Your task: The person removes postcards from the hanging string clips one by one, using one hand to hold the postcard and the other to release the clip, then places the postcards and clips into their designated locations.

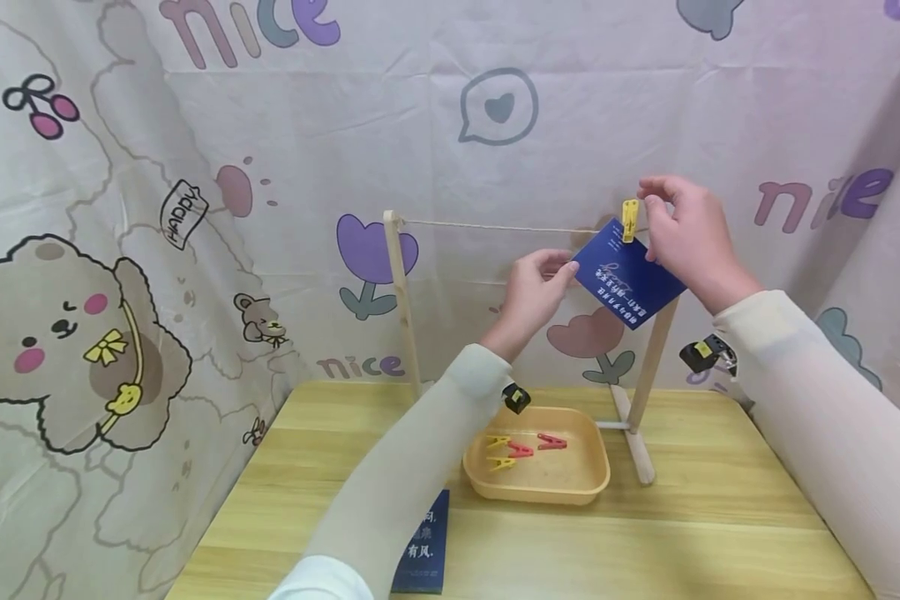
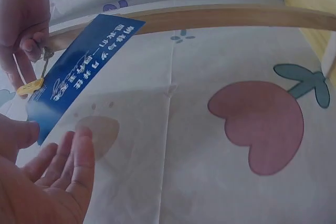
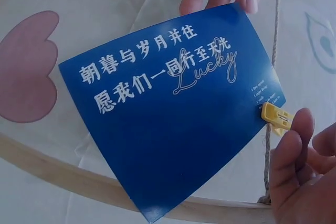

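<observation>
A dark blue card (image 1: 628, 275) with white lettering hangs tilted at a cord (image 1: 495, 227), with a yellow clothespin (image 1: 629, 221) clipped at its upper corner. My left hand (image 1: 536, 287) is at the card's left corner. In the left wrist view, the left thumb (image 2: 23, 132) touches the card's edge while the other fingers extend apart from it. My right hand (image 1: 690, 237) is close beside the clothespin. The right wrist view shows the right fingertips (image 3: 302, 121) at the clothespin's handle end, not clearly pinching it.
The cord runs from a left wooden post (image 1: 401, 292) toward a right post (image 1: 654, 367) on a foot. Below, an orange tray (image 1: 536, 496) holds several red and yellow clothespins (image 1: 552, 442). Another blue card (image 1: 427, 546) lies on the wooden table (image 1: 645, 542), partly under the left sleeve. A printed curtain hangs behind.
</observation>
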Tool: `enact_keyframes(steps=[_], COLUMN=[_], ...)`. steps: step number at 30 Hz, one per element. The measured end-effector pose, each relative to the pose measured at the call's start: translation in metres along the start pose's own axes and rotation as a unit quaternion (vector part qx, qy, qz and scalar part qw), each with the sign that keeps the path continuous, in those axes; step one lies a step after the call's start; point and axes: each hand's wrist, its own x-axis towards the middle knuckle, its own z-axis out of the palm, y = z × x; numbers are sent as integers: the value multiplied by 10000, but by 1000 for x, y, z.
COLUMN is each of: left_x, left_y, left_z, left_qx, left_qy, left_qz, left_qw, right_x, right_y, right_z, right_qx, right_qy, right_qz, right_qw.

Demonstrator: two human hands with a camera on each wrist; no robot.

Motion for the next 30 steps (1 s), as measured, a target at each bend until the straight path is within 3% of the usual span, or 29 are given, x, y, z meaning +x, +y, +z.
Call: enact_keyframes(steps=[7,13,18,30], left_x=[1,-1,-1,-1], left_y=[0,1,1,-5], left_z=[10,11,12,12], left_qx=[-293,-397,-317,-635], left_qy=[84,145,144,120], left_qz=[-238,-242,-326,-154], left_qw=[9993,9988,9989,9978], right_x=[10,15,14,10], right_y=[-1,-4,-7,-4], right_z=[1,4,6,12], right_qx=[580,1442,1913,2471], right_qy=[-674,-967,-859,-98], right_qz=[333,919,1208,1162], right_qw=[9955,9805,9703,9619])
